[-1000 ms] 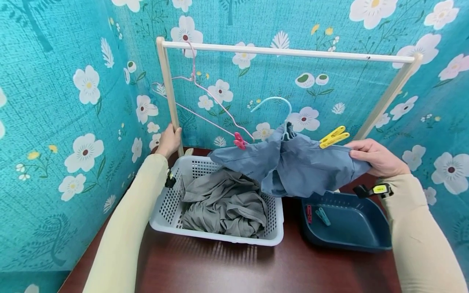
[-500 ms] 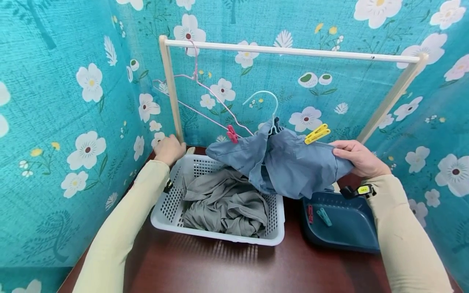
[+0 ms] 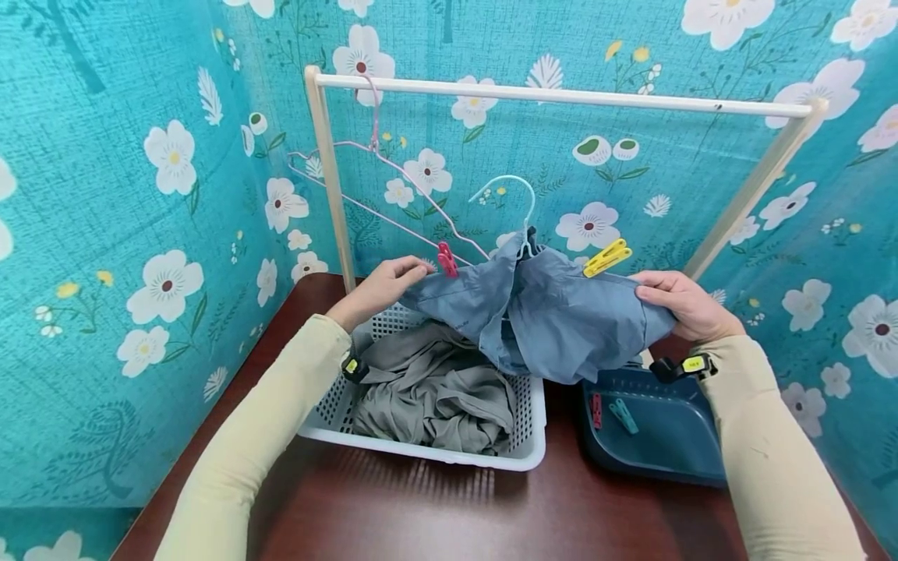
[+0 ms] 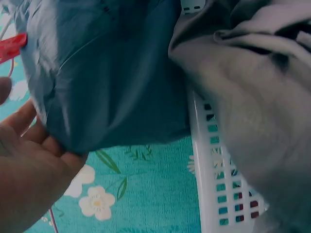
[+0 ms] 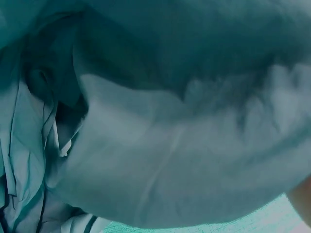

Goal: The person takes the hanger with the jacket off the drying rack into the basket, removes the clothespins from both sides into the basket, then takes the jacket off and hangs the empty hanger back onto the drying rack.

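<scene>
Head view showed me the blue garment [image 3: 561,315] above the white basket [image 3: 449,460], back right; the right hand [image 3: 686,305] pinched one end right of the basket; the left hand [image 3: 384,287], thumb and fingers apart, touched the other.

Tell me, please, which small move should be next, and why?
Perhaps pinch the left end of the blue-grey cloth garment with the left hand: its thumb stands apart from the garment, while the right hand grips the opposite end. Support at both sides might steady it.
</scene>
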{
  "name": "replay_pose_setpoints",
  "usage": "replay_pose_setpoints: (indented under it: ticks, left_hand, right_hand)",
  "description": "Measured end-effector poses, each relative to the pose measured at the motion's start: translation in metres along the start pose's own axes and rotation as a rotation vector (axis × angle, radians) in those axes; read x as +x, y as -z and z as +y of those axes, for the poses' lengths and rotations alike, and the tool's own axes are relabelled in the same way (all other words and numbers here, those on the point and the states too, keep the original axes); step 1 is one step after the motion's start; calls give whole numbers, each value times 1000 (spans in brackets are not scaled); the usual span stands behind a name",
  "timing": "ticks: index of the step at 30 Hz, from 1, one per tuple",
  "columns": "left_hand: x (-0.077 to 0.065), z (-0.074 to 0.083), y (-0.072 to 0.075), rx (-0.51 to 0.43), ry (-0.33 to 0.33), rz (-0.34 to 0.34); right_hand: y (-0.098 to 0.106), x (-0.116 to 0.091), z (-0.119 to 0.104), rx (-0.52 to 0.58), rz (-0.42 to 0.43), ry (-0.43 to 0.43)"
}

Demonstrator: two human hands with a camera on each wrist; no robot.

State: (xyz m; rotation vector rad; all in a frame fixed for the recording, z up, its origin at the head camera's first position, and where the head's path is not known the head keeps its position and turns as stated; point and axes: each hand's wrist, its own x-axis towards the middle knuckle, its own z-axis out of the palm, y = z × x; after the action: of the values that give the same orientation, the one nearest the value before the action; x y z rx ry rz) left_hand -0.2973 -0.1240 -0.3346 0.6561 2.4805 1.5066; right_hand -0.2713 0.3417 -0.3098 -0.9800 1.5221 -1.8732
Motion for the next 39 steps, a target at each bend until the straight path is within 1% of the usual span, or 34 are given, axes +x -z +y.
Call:
replay_pose_setpoints:
  ticks: [2,5,7,9,11,12,15,17,18,19,20,22,23,25,27,29,32,35,37,39]
  left_hand:
    - [0,1,-4,-15,-14,3]
    - [-2,1,-7,8,-36,17]
    - [-2,0,-9,21,-51,25]
    - [-2,-1,-10,18,-58,43]
    - [-2,-1,-12,4,-64,60]
    - [-2,-2,-13,-9,-64,68]
    - [-3,-2,-15,-40,-47,83]
    - [-4,-2,-17,-53,-37,86]
    - [-4,-2,-17,-53,-33,92]
    - [-5,-2,-17,-52,-31,99]
    - [-6,-1,-18,-51,-31,109]
    - [-6,0,-18,-55,-36,127]
    - [-7,1,-19,-54,-38,134]
    - [-7,2,-20,-57,-45,139]
    - [-6,4,-22,-60,-56,136]
    - [-6,5,-22,-57,-69,139]
    - [-7,7,-23,-61,-84,152]
    - [-7,6,-24,-59,-82,160]
    - [-9,7,-24,-46,-73,164]
    - [-10,7,-24,-37,-69,175]
  right_hand:
    - [0,-1,0,-9,21,8]
    - [0,-1,-1,-45,69,11]
    - [-2,-1,-2,-96,117,9]
    - [-5,-2,-4,-183,186,1]
    - [-9,-2,-7,-309,287,-25]
    - [-12,-3,-9,-392,354,-51]
    - [-24,-1,-16,-696,560,-180]
    - [-32,1,-19,-886,661,-264]
    - [-36,4,-20,-971,700,-284]
    - [-40,7,-21,-1040,728,-289]
    - [-43,10,-21,-1092,753,-275]
    - [-48,17,-21,-1143,795,-216]
    - [-50,21,-21,-1141,811,-184]
    - [-54,27,-21,-1086,823,-130]
    - [-58,32,-23,-1001,819,-89]
    - [-60,37,-25,-881,807,-46]
    - [-61,45,-27,-756,823,32]
    - [-58,49,-27,-719,841,68]
    - [-57,50,-27,-736,844,60]
    - [-56,50,-28,-739,827,44]
